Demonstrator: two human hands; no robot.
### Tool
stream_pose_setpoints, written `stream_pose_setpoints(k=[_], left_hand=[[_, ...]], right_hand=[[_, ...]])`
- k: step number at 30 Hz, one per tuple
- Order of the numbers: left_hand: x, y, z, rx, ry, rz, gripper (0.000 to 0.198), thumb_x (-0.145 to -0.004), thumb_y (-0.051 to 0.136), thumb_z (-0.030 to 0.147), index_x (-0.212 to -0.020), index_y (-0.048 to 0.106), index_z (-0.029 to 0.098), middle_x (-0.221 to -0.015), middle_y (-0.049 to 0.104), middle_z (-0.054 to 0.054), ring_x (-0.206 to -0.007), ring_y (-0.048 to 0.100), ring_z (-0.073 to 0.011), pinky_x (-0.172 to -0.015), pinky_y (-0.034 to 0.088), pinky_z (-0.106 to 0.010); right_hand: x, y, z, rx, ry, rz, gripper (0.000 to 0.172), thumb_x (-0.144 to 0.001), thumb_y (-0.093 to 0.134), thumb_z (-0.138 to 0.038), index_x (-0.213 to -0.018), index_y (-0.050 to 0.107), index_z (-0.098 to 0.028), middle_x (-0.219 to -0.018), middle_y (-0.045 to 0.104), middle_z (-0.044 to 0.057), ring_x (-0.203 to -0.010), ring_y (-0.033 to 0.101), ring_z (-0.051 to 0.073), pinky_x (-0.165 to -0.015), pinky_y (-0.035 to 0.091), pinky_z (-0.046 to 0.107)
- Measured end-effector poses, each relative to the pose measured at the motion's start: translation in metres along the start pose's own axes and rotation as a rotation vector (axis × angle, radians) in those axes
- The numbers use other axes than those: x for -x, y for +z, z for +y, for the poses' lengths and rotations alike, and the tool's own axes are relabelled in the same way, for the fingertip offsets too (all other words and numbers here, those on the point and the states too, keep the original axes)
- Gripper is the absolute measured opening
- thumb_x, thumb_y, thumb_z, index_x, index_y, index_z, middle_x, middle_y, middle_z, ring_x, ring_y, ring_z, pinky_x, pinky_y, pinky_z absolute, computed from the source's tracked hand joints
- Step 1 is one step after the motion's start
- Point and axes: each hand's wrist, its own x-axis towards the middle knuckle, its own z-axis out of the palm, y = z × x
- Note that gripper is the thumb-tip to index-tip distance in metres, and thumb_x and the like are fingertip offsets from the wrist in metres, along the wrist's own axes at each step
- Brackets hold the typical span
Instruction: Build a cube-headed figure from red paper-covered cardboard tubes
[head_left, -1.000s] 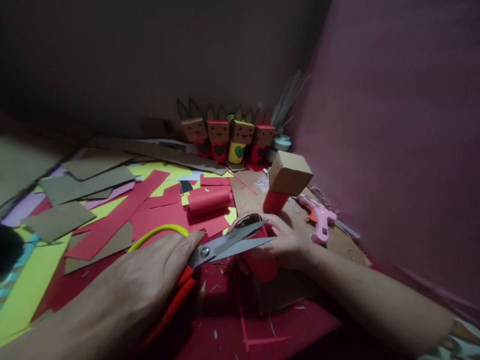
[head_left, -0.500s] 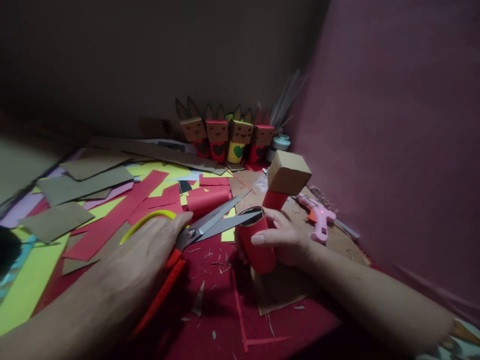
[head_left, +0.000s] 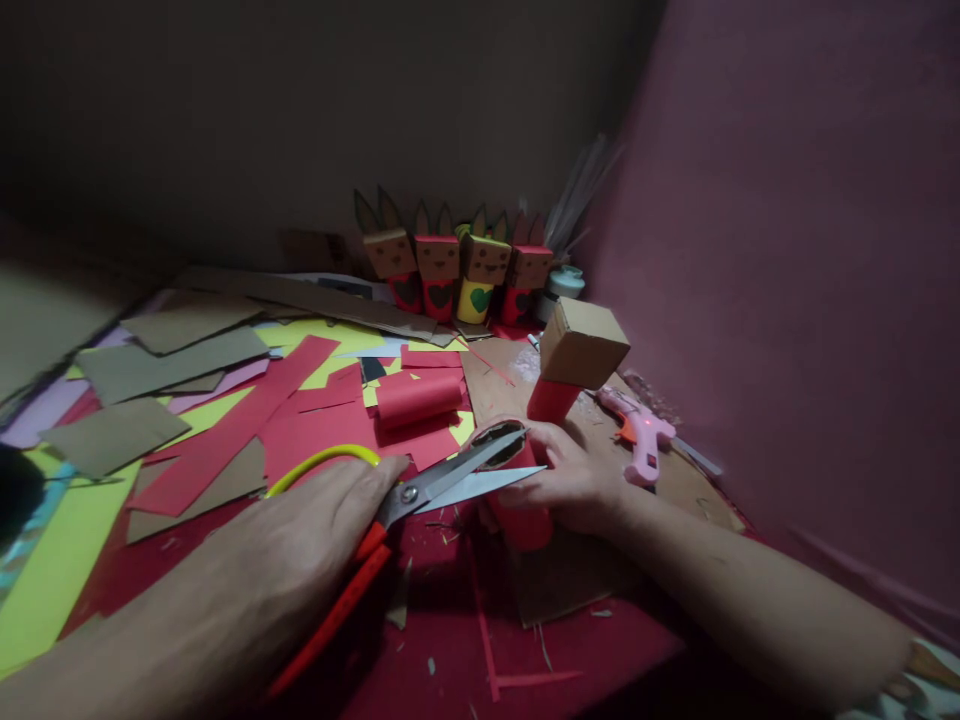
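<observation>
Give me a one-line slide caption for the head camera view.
Left hand holds open scissors at the rim of a red tube gripped by the right hand.

Pretty dim in here, tbh. A dark brownish wall [head_left: 225, 120] runs along the desk's far edge, and a pinkish-purple wall [head_left: 787, 250] closes off the right edge; they meet at the far right corner. The desk [head_left: 600, 640] top looks red, lit mostly in the middle, with murky corners.
</observation>
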Motion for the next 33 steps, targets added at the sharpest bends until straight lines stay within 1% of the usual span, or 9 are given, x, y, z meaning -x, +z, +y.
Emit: stream_pose_setpoints(k=[3,6,9,13,16,19,24,30,33], left_hand=[[-0.001,-0.005,-0.003,-0.088,0.127,-0.022,0.047,-0.094,0.039,0.024,-0.141,0.041,0.019,-0.102,0.067,-0.011,-0.084,0.064,-0.0263,-0.061,0.046,-0.032],[-0.002,-0.008,-0.005,-0.142,0.173,-0.037,0.040,-0.095,0.037,0.023,-0.134,0.045,0.018,-0.100,0.068,-0.012,-0.080,0.065,-0.0264,-0.060,0.046,-0.033],[-0.001,-0.008,-0.005,-0.154,0.152,-0.024,0.037,-0.094,0.038,0.026,-0.128,0.048,0.017,-0.101,0.068,-0.015,-0.079,0.065,-0.0277,-0.059,0.045,-0.034],[0.002,-0.004,-0.002,-0.114,0.152,-0.015,0.033,-0.093,0.040,0.025,-0.125,0.048,0.020,-0.102,0.069,-0.013,-0.079,0.065,-0.0260,-0.059,0.044,-0.033],[0.005,-0.002,0.003,-0.069,0.079,-0.015,0.030,-0.097,0.035,0.026,-0.124,0.047,0.021,-0.102,0.068,-0.012,-0.082,0.066,-0.0266,-0.062,0.046,-0.035],[0.005,-0.003,0.006,-0.061,0.073,-0.022,0.027,-0.098,0.032,0.029,-0.120,0.046,0.022,-0.093,0.066,-0.009,-0.077,0.064,-0.0254,-0.064,0.046,-0.036],[0.002,-0.007,0.006,-0.051,0.088,-0.062,0.015,-0.095,0.037,0.022,-0.101,0.051,0.023,-0.072,0.060,-0.001,-0.056,0.053,-0.0187,-0.053,0.035,-0.031],[0.003,-0.010,0.012,-0.044,-0.006,-0.123,0.021,-0.095,0.034,0.023,-0.085,0.052,0.023,-0.066,0.059,0.000,-0.053,0.051,-0.0180,-0.052,0.032,-0.031],[0.002,-0.008,0.016,0.019,0.011,-0.066,0.019,-0.094,0.037,0.022,-0.081,0.051,0.023,-0.061,0.055,0.002,-0.047,0.046,-0.0158,-0.047,0.027,-0.030]], right_hand=[[0.000,0.002,-0.002,0.007,0.015,0.011,0.041,-0.063,0.084,-0.021,-0.101,0.069,-0.014,-0.075,0.069,0.001,-0.064,0.063,0.015,-0.065,0.052,0.028],[0.000,0.003,-0.002,-0.032,0.037,-0.011,0.039,-0.064,0.083,-0.020,-0.099,0.068,-0.014,-0.072,0.070,0.001,-0.061,0.065,0.015,-0.060,0.053,0.027],[0.000,0.003,-0.001,-0.053,0.033,-0.011,0.036,-0.063,0.083,-0.017,-0.096,0.068,-0.014,-0.072,0.070,0.000,-0.060,0.066,0.014,-0.059,0.054,0.025],[0.000,0.002,0.002,-0.089,0.025,-0.013,0.038,-0.064,0.082,-0.013,-0.099,0.068,-0.015,-0.075,0.071,0.000,-0.061,0.068,0.015,-0.060,0.055,0.026],[0.001,0.002,0.003,-0.103,0.019,-0.017,0.037,-0.065,0.081,-0.012,-0.099,0.068,-0.015,-0.074,0.070,0.000,-0.061,0.069,0.015,-0.060,0.056,0.026],[0.001,0.002,0.003,-0.098,0.010,-0.028,0.036,-0.064,0.080,-0.008,-0.098,0.069,-0.016,-0.075,0.071,0.000,-0.062,0.068,0.014,-0.061,0.056,0.025],[0.000,0.004,0.002,-0.078,0.012,0.011,0.034,-0.065,0.083,-0.015,-0.096,0.068,-0.015,-0.076,0.071,0.001,-0.064,0.067,0.013,-0.063,0.055,0.025],[0.000,0.004,0.002,-0.100,0.036,0.014,0.036,-0.065,0.084,-0.021,-0.096,0.066,-0.015,-0.074,0.071,0.001,-0.061,0.068,0.015,-0.059,0.055,0.026],[0.000,0.005,0.003,-0.091,0.031,0.029,0.036,-0.065,0.085,-0.022,-0.094,0.066,-0.014,-0.073,0.070,0.002,-0.060,0.067,0.015,-0.057,0.055,0.026]])
